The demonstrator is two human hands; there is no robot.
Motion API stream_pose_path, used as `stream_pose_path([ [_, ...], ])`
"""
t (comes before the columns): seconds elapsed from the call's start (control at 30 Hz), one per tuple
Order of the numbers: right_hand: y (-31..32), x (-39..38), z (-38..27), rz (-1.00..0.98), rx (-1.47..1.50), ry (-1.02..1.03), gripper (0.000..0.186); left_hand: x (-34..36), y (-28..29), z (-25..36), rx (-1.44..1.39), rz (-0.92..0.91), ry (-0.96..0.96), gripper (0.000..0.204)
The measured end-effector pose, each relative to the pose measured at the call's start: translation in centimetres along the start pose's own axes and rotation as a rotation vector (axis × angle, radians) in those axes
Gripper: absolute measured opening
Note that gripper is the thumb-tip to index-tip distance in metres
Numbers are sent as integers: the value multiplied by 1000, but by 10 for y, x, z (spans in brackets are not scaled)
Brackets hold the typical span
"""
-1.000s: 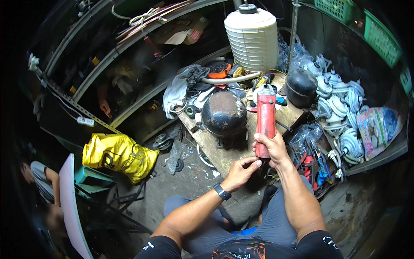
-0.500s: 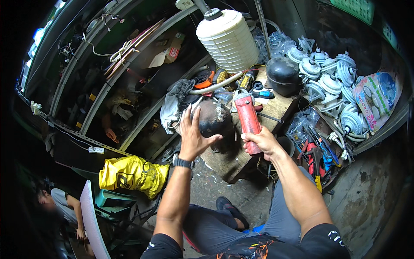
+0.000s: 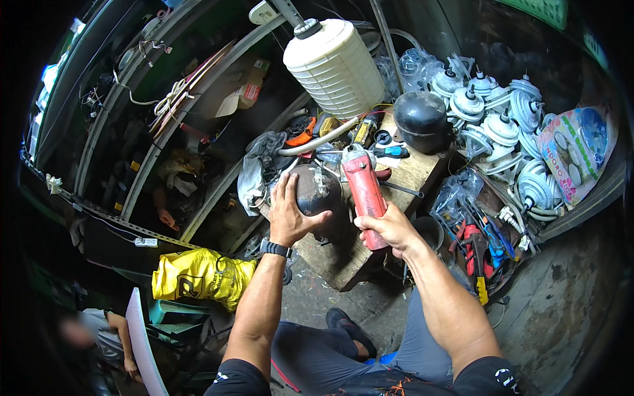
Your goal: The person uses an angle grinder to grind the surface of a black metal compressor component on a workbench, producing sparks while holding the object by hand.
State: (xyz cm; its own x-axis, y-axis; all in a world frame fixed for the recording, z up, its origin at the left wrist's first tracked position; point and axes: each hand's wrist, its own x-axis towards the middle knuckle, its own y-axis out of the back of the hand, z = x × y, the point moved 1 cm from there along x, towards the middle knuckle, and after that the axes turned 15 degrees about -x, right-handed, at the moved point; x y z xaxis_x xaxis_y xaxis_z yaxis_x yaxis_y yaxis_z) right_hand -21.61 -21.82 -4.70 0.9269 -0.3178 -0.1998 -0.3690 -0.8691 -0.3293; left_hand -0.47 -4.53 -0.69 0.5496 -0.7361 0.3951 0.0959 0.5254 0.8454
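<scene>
My right hand (image 3: 391,230) is wrapped around the body of a red angle grinder (image 3: 365,188), whose metal head points away from me. Just left of it, a dark, worn, round-topped compressor (image 3: 318,187) sits on a wooden work block (image 3: 333,261). My left hand (image 3: 290,216) is spread at the compressor's near left side, thumb reaching across its front; whether the palm presses on it I cannot tell. The grinder's head partly overlaps the compressor's right side, and its disc is hidden.
A second black compressor (image 3: 421,120) stands at the block's far right. Beyond the block are a ribbed white tank (image 3: 337,69), a cordless drill (image 3: 362,131) and grey pulley-like parts (image 3: 500,129). Pliers (image 3: 473,247) hang at the right. A yellow bag (image 3: 205,276) lies left, near another person (image 3: 109,333).
The view has shifted slightly, with the bench things now further left in the picture. My left hand sits closer against the compressor. The grinder stays in my right hand, tilted a little more.
</scene>
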Motion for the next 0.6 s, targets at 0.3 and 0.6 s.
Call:
stream_pose_path([
  [0.3, 19, 11, -2, -101, -60, -16, 37, 3, -2, 9, 6, -11, 58, 129],
  [0.6, 23, 33, 9, -110, -132, -28, 34, -120, -81, 118, -420, 249, 90, 34],
])
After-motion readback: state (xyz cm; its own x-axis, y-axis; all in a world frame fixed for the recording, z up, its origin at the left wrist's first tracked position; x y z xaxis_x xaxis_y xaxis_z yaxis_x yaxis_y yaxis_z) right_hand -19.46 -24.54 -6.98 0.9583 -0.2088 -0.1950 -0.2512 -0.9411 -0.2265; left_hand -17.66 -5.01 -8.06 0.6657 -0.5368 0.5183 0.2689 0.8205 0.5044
